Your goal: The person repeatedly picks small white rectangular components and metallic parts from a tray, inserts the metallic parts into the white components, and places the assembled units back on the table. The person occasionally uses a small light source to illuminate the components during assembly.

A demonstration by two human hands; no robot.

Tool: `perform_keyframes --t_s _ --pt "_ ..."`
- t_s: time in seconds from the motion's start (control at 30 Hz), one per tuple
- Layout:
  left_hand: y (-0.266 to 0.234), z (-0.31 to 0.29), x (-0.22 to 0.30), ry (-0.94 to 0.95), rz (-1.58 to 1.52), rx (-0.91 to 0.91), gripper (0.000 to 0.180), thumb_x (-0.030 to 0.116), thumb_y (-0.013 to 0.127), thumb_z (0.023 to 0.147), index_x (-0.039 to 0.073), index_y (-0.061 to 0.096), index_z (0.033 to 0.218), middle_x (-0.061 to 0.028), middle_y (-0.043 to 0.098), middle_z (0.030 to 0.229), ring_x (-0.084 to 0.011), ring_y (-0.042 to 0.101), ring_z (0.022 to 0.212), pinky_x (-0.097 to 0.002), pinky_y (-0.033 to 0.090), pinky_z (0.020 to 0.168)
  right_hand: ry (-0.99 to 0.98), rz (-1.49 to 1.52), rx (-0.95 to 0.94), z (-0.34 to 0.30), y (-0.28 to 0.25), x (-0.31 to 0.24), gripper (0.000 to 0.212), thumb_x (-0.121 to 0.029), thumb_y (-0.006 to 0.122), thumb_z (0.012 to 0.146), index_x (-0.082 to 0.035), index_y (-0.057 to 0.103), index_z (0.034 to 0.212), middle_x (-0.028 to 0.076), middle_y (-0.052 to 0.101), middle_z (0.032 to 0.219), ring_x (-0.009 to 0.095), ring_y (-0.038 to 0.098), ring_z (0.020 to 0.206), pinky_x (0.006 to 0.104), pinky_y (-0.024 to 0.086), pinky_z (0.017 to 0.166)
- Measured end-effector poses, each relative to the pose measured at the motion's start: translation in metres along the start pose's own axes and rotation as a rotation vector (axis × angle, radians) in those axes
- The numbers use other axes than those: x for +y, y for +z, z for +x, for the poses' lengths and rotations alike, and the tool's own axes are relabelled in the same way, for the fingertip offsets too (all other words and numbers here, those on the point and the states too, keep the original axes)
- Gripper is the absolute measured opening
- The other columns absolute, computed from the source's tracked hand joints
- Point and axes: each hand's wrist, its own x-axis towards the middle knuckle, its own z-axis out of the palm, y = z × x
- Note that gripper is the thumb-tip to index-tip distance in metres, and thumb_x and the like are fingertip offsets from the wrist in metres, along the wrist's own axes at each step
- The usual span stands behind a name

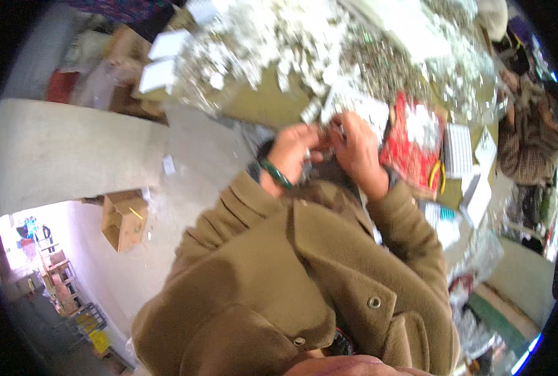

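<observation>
My left hand (293, 150), with a dark green bangle (275, 173) at the wrist, meets my right hand (357, 150) at the near edge of the table. The fingers of both hands are pinched together around something too small to make out. Just beyond them lies a white sheet (370, 111) with small pieces on it. To the right of my right hand is a red tray or bag (401, 150) holding whitish pieces. Yellow-handled pliers (438, 176) rest at its near right corner.
Heaps of small white pieces (297, 37) and darker metallic pieces (379, 62) cover the table. A white ridged tray (458, 150) stands to the right. White cards (158, 76) lie at the left. Another person (532, 135) is at the far right. On the floor sits a cardboard box (123, 220).
</observation>
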Motion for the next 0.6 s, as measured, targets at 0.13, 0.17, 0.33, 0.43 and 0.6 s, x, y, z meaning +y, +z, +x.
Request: perform_keyframes --t_s 0.13,0.17,0.33,0.43,0.6 --pt "0.002 -0.004 0.006 -0.025 0.026 0.042 0.021 0.025 0.062 0.092 0.011 0.066 0.108 0.0033 0.069 0.098 -0.0067 0.063 0.089 -0.0212 0.044 0.066 -0.087 -0.039 -0.016 0.006 0.001 -0.012 0.012 0.001 0.060 0.075 -0.004 0.055 0.085 0.013 0.054 0.080 0.033 0.055 0.074 0.0404 0.045 0.065" --pt "0.003 -0.005 0.007 -0.032 0.024 0.056 0.022 0.026 0.062 0.092 0.012 0.066 0.108 0.0038 0.069 0.098 -0.0063 0.063 0.089 -0.0208 0.044 0.067 -0.107 -0.053 -0.007 0.006 0.001 -0.013 0.014 0.002 0.060 0.073 -0.004 0.055 0.085 0.012 0.055 0.081 0.032 0.055 0.075 0.0401 0.045 0.065" --pt "0.005 -0.005 0.001 0.083 0.019 0.074 0.023 0.021 0.064 0.091 0.009 0.067 0.110 0.0010 0.069 0.098 -0.0068 0.064 0.089 -0.0212 0.045 0.067 -0.148 -0.057 -0.032 0.003 0.002 -0.008 0.018 0.003 0.060 0.071 -0.003 0.056 0.087 0.013 0.059 0.085 0.033 0.057 0.078 0.0405 0.046 0.067" --pt "0.007 -0.007 -0.003 0.129 0.084 0.094 0.024 0.021 0.064 0.092 0.008 0.067 0.111 0.0009 0.069 0.097 -0.0070 0.064 0.088 -0.0208 0.045 0.065 -0.067 0.038 -0.044 0.003 -0.001 -0.005 0.017 0.003 0.062 0.074 -0.002 0.054 0.088 0.012 0.058 0.080 0.030 0.057 0.074 0.0385 0.046 0.064" --pt "0.009 -0.010 0.003 0.200 0.140 0.018 0.026 0.022 0.062 0.093 0.007 0.065 0.114 0.0011 0.069 0.099 -0.0061 0.063 0.088 -0.0200 0.044 0.062 0.571 0.527 -0.108 0.006 -0.009 -0.003 0.024 -0.003 0.070 0.080 -0.003 0.049 0.092 0.002 0.052 0.073 0.009 0.049 0.067 0.0257 0.041 0.059"
